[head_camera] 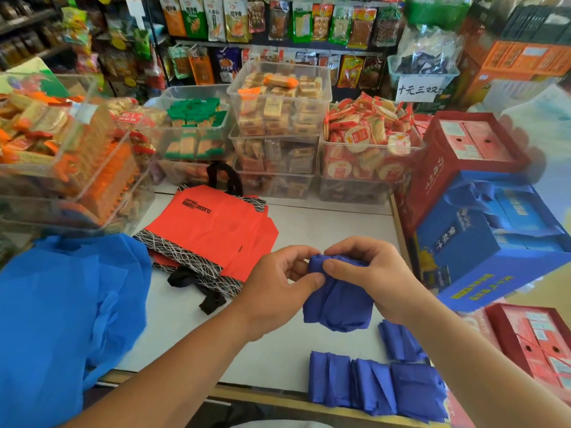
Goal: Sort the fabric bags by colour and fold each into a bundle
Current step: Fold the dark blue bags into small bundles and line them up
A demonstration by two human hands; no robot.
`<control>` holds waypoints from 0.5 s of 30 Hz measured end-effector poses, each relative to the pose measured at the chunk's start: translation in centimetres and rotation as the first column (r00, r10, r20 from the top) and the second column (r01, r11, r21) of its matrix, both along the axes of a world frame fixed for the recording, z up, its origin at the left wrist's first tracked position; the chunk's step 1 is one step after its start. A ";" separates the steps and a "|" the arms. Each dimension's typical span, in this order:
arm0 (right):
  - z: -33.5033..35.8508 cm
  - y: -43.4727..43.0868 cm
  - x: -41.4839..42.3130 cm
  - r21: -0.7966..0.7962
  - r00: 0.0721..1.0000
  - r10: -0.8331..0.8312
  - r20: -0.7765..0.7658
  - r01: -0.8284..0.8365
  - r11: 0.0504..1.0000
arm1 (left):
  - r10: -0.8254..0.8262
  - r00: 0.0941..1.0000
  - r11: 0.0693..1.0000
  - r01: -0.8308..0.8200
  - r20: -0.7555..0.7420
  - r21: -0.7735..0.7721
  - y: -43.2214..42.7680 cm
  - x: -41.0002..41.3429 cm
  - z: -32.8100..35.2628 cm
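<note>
A dark blue folded fabric bag (336, 301) is pinched at its top by the left hand (278, 282) and right hand (370, 273) above the white table (324, 223). Tucking seems underway; placement beside the finished dark blue bundles (377, 384) is probably called for next.

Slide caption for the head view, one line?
The left hand and right hand pinch a dark blue bag over the counter; folded blue bundles lie nearer, orange bags beyond.

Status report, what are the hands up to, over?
Left hand, right hand pinching dark blue bag. Folded bundles at table's near edge. Nothing blocking.
</note>
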State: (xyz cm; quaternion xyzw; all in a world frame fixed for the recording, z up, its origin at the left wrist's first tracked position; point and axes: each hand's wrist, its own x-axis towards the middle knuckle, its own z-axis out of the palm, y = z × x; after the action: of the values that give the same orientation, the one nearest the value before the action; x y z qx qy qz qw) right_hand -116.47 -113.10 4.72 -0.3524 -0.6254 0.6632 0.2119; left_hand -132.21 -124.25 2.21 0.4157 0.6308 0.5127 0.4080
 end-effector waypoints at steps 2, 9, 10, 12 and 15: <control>-0.8 0.5 0.5 -0.043 1.000 -0.026 -0.001 0.026 0.999 | -0.005 1.000 1.000 0.005 -0.010 -0.014 0.6 0.4 -0.7; -4.2 2.6 2.9 -0.250 0.989 -0.148 -0.012 0.141 0.958 | -0.088 0.988 0.982 0.108 0.129 -0.155 2.5 2.6 -3.6; -4.7 2.9 3.4 -0.286 0.983 -0.184 -0.021 0.170 0.943 | -0.117 0.977 0.966 0.154 0.180 -0.208 2.7 2.8 -4.1; -5.7 3.2 4.4 -0.338 0.963 -0.268 -0.023 0.244 0.909 | -0.184 0.949 0.927 0.254 0.255 -0.276 3.1 3.6 -5.3; -7.4 3.3 5.3 -0.354 0.919 -0.393 0.042 0.382 0.854 | -0.201 0.944 0.906 0.281 0.260 -0.316 3.8 5.6 -6.9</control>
State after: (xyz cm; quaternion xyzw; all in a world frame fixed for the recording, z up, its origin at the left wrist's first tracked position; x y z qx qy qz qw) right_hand -111.13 -109.84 -2.65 -0.4927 -0.4081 0.7143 0.2837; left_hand -126.63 -120.42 -4.71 0.3520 0.6057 0.3809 0.6035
